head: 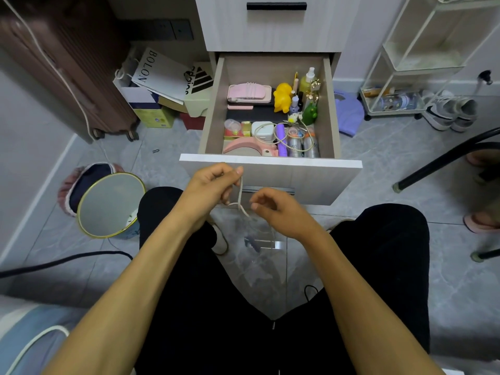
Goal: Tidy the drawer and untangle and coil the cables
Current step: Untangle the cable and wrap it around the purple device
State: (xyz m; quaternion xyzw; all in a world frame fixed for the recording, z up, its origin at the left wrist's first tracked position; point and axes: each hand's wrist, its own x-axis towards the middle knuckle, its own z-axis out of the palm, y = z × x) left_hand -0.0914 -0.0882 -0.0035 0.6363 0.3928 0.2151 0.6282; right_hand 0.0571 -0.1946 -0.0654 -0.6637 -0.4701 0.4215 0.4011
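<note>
The lower drawer point(270, 169) stands pulled out in front of me. It holds a pink case, a yellow duck toy point(282, 97), small bottles, a white charger point(263, 131) and a coiled pale cable point(293, 136). Below the drawer front, my left hand point(213, 190) pinches a thin white cable point(240, 198) between thumb and fingers. My right hand point(276, 212) holds the same cable lower down with curled fingers. The cable crosses over itself between the two hands, and its lower end is hidden behind my right hand.
A round gold-rimmed bin point(111, 205) stands on the tiled floor at the left, with a suitcase point(62, 66) and paper bags point(162, 77) behind it. A white wire rack point(422, 63) and shoes point(449, 112) are at the right. Black chair legs point(443, 163) reach in from the right.
</note>
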